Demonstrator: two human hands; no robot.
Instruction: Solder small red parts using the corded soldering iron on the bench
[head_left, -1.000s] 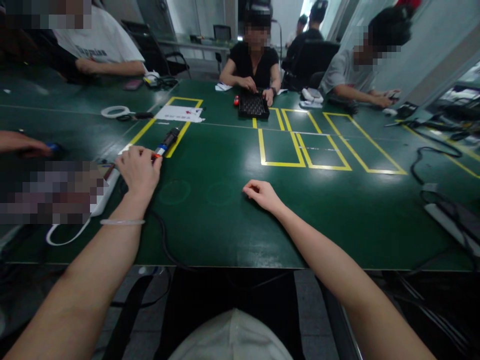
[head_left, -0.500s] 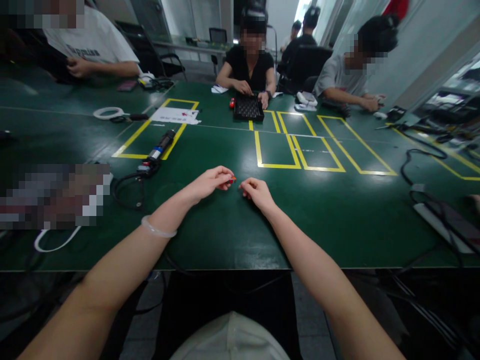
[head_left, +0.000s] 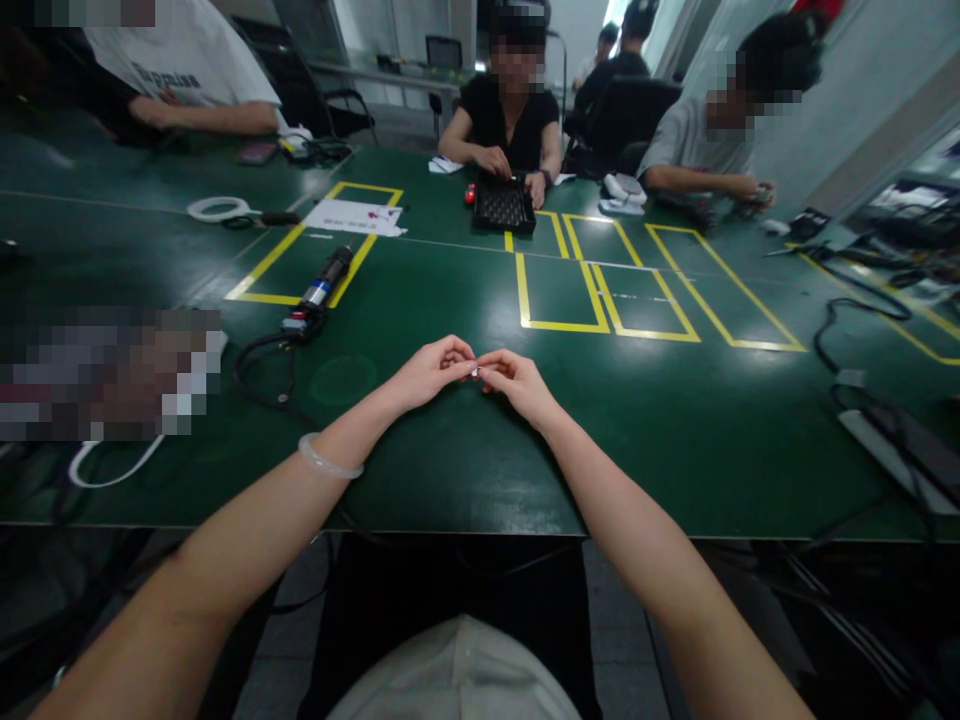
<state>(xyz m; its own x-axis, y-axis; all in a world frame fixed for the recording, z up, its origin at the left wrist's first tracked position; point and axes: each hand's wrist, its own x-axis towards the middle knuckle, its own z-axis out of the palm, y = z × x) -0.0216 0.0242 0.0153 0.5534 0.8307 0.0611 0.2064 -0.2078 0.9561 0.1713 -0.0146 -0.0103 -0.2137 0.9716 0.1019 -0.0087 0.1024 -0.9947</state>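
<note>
Above the green table point(head_left: 420, 460), my left hand point(head_left: 436, 374) and my right hand point(head_left: 517, 384) meet fingertip to fingertip. Between them is a small red object point(head_left: 475, 373) with a pale spot, mostly covered by the fingers, so its kind is unclear. My left thumb and fingers are closed on it from one side. The right thumb and forefinger pinch at its other side; whether a separate piece is in them cannot be made out. A translucent bangle point(head_left: 328, 458) circles my left wrist.
A black cylindrical tool with a cable point(head_left: 319, 290) lies left, near a white paper point(head_left: 352, 217) and a white ring point(head_left: 217, 209). Yellow tape rectangles point(head_left: 566, 327) mark the table. Across it, a person reaches over a black tray point(head_left: 504, 205). Cables point(head_left: 817, 330) run along the right.
My hands were slightly apart, with the red object showing at my left fingertips. They have come together around it, and the fingers now cover most of it. The view has shifted slightly.
</note>
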